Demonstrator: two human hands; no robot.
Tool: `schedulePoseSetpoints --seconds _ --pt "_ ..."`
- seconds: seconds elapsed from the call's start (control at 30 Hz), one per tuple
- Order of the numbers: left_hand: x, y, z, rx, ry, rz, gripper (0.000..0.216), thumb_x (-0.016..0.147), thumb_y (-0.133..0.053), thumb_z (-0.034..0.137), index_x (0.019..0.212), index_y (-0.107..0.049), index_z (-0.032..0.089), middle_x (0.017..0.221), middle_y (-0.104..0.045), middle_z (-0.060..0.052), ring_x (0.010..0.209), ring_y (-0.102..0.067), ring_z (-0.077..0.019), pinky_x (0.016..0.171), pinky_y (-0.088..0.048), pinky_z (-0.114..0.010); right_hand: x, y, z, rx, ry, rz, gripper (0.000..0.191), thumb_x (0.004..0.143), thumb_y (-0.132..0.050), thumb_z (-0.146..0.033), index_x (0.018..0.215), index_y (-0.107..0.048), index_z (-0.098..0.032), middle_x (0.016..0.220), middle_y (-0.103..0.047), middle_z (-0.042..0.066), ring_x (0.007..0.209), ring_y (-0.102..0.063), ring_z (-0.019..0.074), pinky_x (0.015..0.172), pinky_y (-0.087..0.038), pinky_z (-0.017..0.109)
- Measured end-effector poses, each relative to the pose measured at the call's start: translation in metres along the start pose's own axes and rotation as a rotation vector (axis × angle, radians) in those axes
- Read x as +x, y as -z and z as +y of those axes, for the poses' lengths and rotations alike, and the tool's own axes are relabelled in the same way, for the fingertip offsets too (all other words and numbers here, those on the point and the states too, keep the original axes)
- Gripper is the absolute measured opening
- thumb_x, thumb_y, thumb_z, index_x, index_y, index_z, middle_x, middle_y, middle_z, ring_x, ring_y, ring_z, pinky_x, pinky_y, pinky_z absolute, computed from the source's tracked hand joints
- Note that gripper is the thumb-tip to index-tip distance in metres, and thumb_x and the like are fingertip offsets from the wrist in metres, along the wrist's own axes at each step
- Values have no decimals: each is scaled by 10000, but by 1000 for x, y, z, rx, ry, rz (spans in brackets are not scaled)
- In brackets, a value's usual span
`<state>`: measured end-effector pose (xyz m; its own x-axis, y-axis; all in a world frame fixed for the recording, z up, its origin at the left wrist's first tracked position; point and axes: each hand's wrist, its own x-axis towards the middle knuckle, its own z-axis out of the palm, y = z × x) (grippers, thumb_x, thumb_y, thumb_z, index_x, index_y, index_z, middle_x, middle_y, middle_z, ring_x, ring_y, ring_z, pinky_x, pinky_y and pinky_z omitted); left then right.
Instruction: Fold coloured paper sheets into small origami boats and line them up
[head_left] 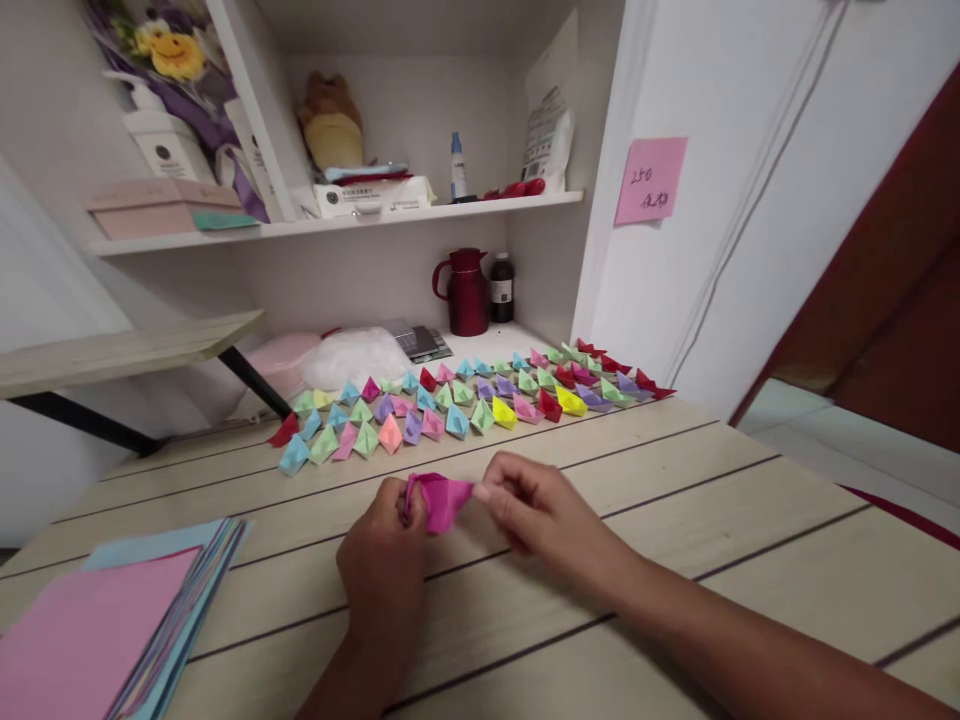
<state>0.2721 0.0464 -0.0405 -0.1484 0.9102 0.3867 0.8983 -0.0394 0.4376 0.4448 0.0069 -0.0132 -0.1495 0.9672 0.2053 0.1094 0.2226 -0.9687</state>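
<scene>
My left hand (386, 545) and right hand (544, 510) are bare, and so are both wrists (604, 565). My left forearm (356, 665) shows as a short, bare piece, cut off by the lower edge. My right forearm (720, 625) shows much longer, bare along its whole visible length, slim, smooth in outline and narrowing toward the wrist. My knuckles (527, 465) look softly rounded.

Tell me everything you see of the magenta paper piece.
The magenta paper piece is small, folded and creased, with darker shaded areas and one end tapering. The left hand pinches its wider end; the right hand grips the tapered tip. It is held over the table, before the folded paper boats.
</scene>
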Motion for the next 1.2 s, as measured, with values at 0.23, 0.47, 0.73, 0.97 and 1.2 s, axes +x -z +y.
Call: schedulePoseSetpoints --seconds 0.23,0.47,0.73,0.97,1.2 --pt "-9 6 2 -179 -72 58 90 832 -543 281 802 -622 249 626 -634 54 611 -576 -133 599 -328 -225 7 -20 19 115 -43 -11 203 760 -699 -238 869 -537 -182 773 -551 -25 693 -489 106 628 -396 219" --pt "-9 2 -4 -283 -232 12 105 806 -559 264 866 -646 263 664 -653 59 638 -588 -147 614 -367 -246 14 -12 21 6 13 144 192 741 -672 -195 788 -486 -194 658 -484 -57 609 -428 99 571 -357 217" --pt "-10 -6 -3 -120 -300 -139 152 816 -511 167 878 -623 249 817 -664 24 733 -598 -166 658 -391 -267 17 -9 35 -238 102 94 152 737 -571 -79 831 -563 -197 703 -562 -41 622 -490 100 579 -374 204" --pt "-13 -2 -6 8 -453 -257 136 831 -519 127 841 -627 210 872 -628 -29 853 -577 -207 748 -428 -323 15 -1 49 -595 182 -6 270 713 -578 -39 873 -662 -240 835 -639 -15 775 -574 132 684 -398 216" --pt "-11 -3 -11 202 -672 -287 224 862 -525 121 996 -673 222 954 -634 -51 840 -563 -226 738 -457 -373 16 10 46 -649 160 -154 240 763 -612 -88 903 -719 -252 893 -632 9 836 -608 146 763 -433 232"
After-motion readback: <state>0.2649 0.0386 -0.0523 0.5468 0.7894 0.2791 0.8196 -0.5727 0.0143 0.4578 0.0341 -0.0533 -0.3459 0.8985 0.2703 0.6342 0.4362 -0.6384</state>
